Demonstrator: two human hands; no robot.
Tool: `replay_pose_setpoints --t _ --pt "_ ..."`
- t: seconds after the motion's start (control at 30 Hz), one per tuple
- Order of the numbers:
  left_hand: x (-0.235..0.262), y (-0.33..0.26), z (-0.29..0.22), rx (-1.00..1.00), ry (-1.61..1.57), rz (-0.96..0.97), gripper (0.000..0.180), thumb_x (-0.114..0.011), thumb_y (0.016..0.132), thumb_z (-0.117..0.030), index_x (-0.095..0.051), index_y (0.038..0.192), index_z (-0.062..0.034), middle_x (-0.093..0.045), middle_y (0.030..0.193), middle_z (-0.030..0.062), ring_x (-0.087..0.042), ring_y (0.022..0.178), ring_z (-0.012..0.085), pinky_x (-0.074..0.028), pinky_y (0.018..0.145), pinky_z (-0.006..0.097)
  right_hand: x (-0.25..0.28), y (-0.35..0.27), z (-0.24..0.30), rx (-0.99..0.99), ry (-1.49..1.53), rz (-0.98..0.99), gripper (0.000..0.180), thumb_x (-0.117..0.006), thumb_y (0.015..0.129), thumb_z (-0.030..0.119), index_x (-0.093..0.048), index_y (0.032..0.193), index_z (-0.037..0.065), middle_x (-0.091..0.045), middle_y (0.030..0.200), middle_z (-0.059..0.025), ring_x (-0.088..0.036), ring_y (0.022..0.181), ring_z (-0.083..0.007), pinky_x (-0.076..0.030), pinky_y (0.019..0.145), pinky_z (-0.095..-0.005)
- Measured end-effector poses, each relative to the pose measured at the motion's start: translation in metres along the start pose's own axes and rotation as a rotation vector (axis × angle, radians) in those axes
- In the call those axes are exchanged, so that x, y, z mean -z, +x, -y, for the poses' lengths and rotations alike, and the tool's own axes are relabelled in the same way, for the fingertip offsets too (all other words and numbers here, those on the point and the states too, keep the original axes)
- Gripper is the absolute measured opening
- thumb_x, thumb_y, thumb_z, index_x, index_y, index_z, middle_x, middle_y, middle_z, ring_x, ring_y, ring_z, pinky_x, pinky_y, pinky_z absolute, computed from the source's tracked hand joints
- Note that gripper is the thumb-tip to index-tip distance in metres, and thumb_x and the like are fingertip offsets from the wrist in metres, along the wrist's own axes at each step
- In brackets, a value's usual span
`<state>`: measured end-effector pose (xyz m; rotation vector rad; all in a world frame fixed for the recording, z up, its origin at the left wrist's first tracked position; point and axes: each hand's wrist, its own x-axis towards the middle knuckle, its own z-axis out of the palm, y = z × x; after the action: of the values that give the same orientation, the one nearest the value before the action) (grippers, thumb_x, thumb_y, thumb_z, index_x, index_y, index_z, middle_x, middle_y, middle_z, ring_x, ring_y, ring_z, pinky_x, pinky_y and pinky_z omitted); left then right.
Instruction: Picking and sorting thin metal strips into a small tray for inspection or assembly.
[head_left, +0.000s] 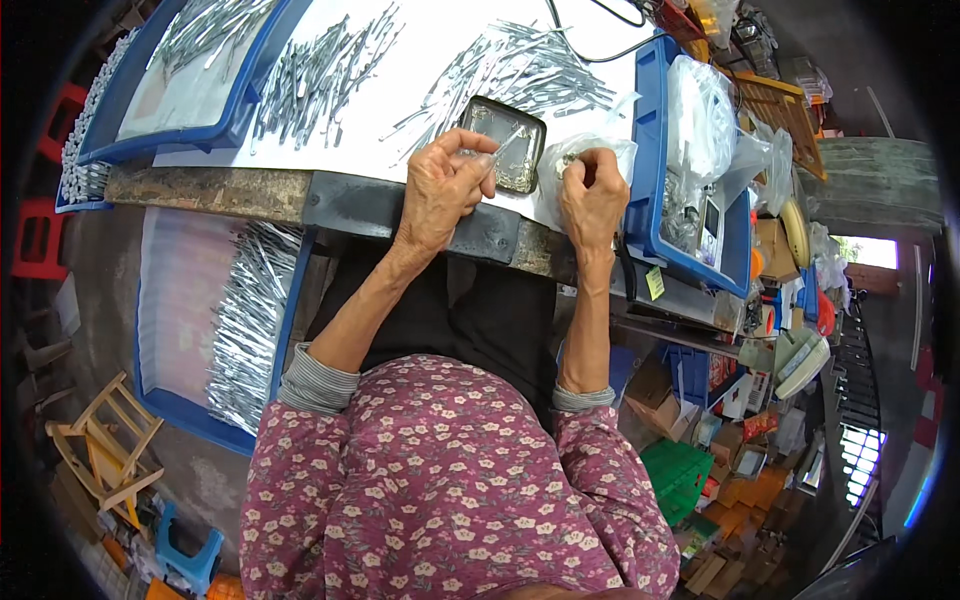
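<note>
My left hand (440, 190) is closed in a pinch on a thin, clear-looking stick (508, 142), which points up and right over a small tray. That tray (508, 106) is shallow, with a dark rim and rounded corners, and small gold-coloured bits lie in it. Close to its right side, my right hand (596, 195) has thumb and fingers pressed together at a clear plastic bag (622, 152). Whatever sits between those fingertips is too small to make out. Beyond the tray a loose pile of thin silvery sticks (525, 70) spreads over the white tabletop (420, 60).
Another stick pile (325, 85) lies to the left, beside a blue tray (235, 120) of sticks. A blue bin (650, 150) with plastic bags borders the right. Below the table's left edge stands a blue crate (145, 330) of sticks. A black cable (600, 58) crosses the far side.
</note>
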<state>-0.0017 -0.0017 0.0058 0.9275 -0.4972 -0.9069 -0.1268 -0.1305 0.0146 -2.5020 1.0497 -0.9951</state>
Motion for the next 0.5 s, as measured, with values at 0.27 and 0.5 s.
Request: replay_pose_setpoints --t 0.27,0.5 --pt "-0.004 0.001 0.006 0.055 -0.107 0.028 0.014 -0.052 0.082 -0.005 -0.052 0.094 0.0036 -0.054 0.06 0.0048 -0.034 0.041 -0.0004 -0.023 0.035 0.014 -0.003 -0.013 0.053 -0.204 0.679 0.099 0.006 -0.058 0.074 0.001 -0.057 0.08 0.0 -0.057 0.068 -0.0009 -0.051 0.056 -0.0053 -0.041 0.052 -0.0192" --pt "-0.004 0.001 0.008 0.039 -0.123 0.04 0.012 -0.052 0.083 -0.004 -0.053 0.092 0.0027 -0.053 0.059 0.0042 -0.033 0.04 -0.0004 -0.022 0.035 0.014 -0.01 -0.015 0.053 -0.205 0.752 0.076 0.01 -0.06 0.073 0.001 -0.057 0.083 0.0 -0.059 0.072 -0.0025 -0.053 0.06 -0.006 -0.043 0.052 -0.0194"
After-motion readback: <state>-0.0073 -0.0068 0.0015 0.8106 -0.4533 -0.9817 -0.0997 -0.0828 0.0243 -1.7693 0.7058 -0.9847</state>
